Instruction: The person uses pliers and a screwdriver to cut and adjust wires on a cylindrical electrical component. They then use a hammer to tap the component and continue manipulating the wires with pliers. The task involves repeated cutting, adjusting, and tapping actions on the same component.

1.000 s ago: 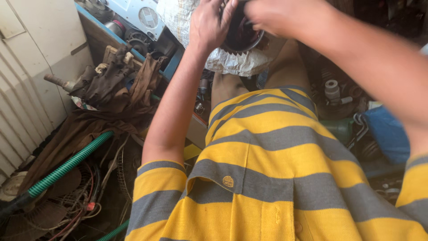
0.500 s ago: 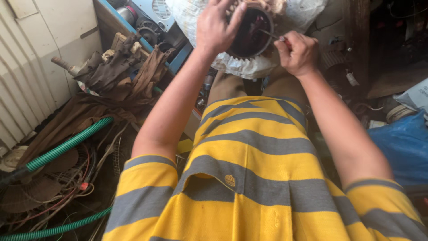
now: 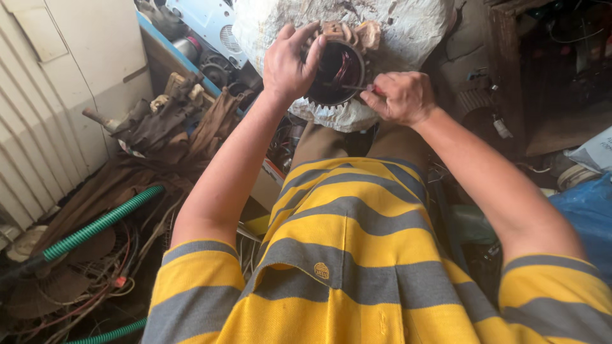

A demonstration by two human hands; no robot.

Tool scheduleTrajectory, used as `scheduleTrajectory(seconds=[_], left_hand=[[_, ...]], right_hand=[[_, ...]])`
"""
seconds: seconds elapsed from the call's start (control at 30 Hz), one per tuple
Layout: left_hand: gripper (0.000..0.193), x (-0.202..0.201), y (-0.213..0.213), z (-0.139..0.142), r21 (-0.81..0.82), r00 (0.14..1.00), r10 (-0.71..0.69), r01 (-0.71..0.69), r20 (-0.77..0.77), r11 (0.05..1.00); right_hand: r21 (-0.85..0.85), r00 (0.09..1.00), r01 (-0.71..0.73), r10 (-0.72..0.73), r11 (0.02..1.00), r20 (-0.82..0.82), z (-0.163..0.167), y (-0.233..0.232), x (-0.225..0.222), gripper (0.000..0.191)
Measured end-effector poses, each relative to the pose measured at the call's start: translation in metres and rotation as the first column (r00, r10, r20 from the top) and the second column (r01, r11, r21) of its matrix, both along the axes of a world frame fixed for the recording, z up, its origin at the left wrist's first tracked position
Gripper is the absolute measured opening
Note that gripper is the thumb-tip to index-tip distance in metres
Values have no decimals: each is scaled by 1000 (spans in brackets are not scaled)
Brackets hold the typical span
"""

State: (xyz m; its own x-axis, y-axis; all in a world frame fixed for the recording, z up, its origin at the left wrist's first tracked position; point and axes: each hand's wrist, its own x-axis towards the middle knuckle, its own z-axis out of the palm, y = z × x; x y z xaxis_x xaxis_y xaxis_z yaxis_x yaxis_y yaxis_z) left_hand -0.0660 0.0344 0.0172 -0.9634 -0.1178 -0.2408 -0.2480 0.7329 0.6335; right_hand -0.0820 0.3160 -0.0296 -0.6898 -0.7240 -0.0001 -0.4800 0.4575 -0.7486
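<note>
A dark round motor stator point(image 3: 336, 71) with coloured windings inside rests on a white cloth-covered block point(image 3: 408, 32) in front of me. My left hand point(image 3: 290, 60) grips the stator's left rim, fingers curled over its top. My right hand point(image 3: 400, 97) pinches a thin metal tool point(image 3: 354, 87) whose tip pokes into the stator's bore. My yellow and grey striped shirt point(image 3: 344, 255) fills the lower half of the view.
A green corrugated hose point(image 3: 102, 223) lies at the left over tangled wires and scrap. Old motor parts and brown rags point(image 3: 172, 121) are piled by a white wall. A blue plastic bag point(image 3: 586, 210) sits at the right, dark wooden shelving point(image 3: 548, 76) behind it.
The view has dropped and steadied. My right hand came off the stator's top, lowered to its right side and now holds the thin tool into the bore. My left hand keeps its grip.
</note>
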Motion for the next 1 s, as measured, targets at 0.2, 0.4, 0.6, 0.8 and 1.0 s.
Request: scheduleTrajectory(seconds=[0.2, 0.4, 0.6, 0.8, 1.0], left_hand=[[43, 15, -7, -17, 58, 1000, 3, -2, -22, 998], [64, 18, -16, -15, -21, 999, 43, -43, 11, 999], [147, 72, 32, 3, 56, 949, 295, -291, -108, 955], [121, 85, 62, 3, 86, 901, 400, -391, -170, 916], [127, 80, 67, -5, 324, 833, 528, -459, -167, 827]], right_hand=[[-72, 999, 31, -30, 997, 14, -9, -15, 11, 48], [21, 998, 58, -57, 998, -29, 5, -7, 15, 44], [100, 986, 140, -129, 985, -103, 65, 35, -15, 61], [143, 832, -360, 386, 922, -399, 56, -50, -109, 62], [229, 600, -715, 747, 661, -285, 22, -92, -151, 44]])
